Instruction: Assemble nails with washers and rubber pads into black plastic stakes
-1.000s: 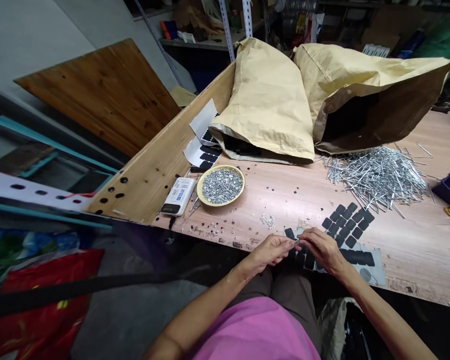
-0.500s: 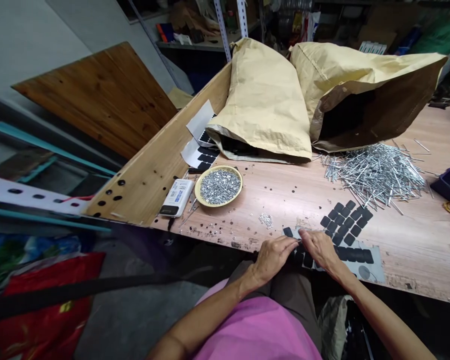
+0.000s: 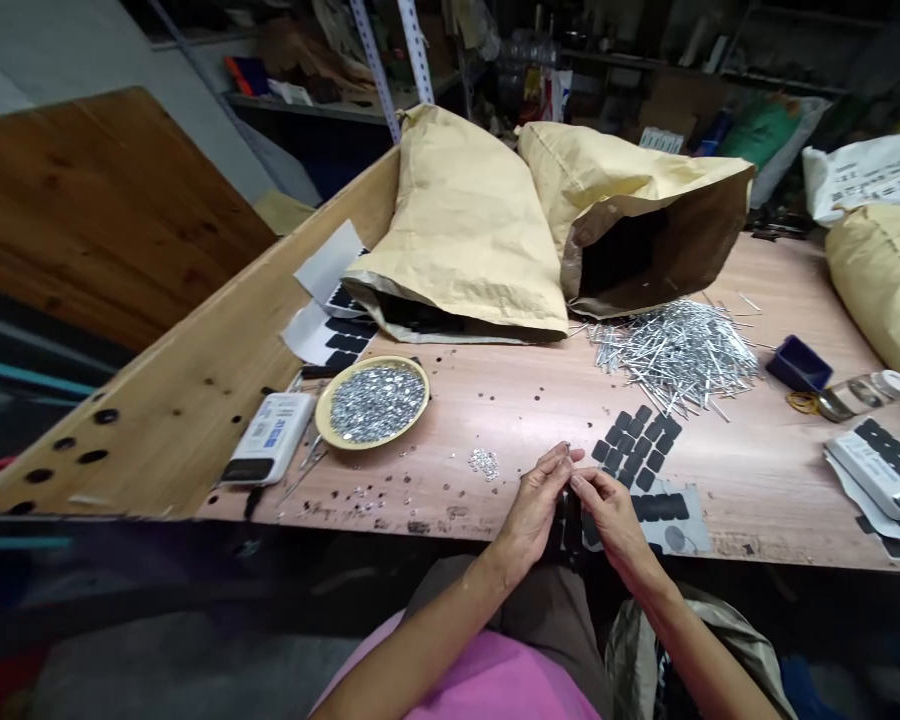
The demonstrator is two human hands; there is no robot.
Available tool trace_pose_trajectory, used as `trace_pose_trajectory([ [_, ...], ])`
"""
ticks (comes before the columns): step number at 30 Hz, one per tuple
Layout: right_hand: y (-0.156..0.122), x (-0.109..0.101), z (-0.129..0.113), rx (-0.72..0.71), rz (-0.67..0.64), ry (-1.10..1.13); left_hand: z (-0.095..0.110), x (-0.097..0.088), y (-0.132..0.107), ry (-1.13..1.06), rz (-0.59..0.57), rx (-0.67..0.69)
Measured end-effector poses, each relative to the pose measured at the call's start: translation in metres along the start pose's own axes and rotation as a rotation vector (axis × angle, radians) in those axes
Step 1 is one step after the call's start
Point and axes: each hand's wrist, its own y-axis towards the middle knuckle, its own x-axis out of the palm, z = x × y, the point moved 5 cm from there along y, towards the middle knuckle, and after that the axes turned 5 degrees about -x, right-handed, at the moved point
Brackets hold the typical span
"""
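My left hand and my right hand meet at the table's front edge, fingers bent and fingertips pinched close together. A tiny dark bit shows at the left fingertips; what either hand grips is too small and covered to name. Dark shapes show below and between the hands. Beside the right hand lies a grey sheet with a row of black rounded-square pads on it. Just beyond, more black pads lie in a slanted block. Left of the hands is a small scatter of metal washers.
A yellow bowl of small metal pieces stands left, beside a white device. Behind are paper sacks and a heap of metal pins. At right are a dark blue box, a jar and pad sheets.
The view has swung right, bringing the jar and right-hand sack into sight. My hands have drawn upright and closer together, with the right fingertips now beside the left ones.
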Motion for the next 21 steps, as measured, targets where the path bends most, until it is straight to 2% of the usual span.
trace_pose_trajectory([
  [2,0.01,-0.032,0.001,-0.117,0.096,-0.228,-0.002,0.001,-0.001,0.103,-0.019,-0.019],
  [5,0.035,-0.088,0.007,-0.346,0.237,-0.71,-0.006,-0.008,-0.004,0.281,-0.005,-0.002],
  [7,0.056,-0.119,0.016,-0.458,0.247,-1.025,-0.01,-0.021,-0.005,0.423,0.027,0.063],
  [9,0.073,-0.138,0.028,-0.569,0.182,-1.263,-0.014,-0.037,-0.006,0.576,0.077,0.171],
  [12,0.078,-0.144,0.044,-0.702,0.047,-1.396,-0.015,-0.062,-0.009,0.798,0.205,0.454],
  [15,0.06,-0.128,0.052,-0.859,-0.179,-1.33,-0.017,-0.079,-0.011,0.993,0.3,0.688],
  [17,0.046,-0.115,0.051,-0.999,-0.337,-1.23,-0.018,-0.083,-0.011,1.087,0.32,0.799],
  [18,0.044,-0.113,0.05,-1.034,-0.361,-1.186,-0.019,-0.083,-0.012,1.12,0.319,0.85],
  [21,0.053,-0.12,0.048,-0.888,-0.188,-1.171,-0.02,-0.079,-0.015,1.175,0.3,0.982],
])
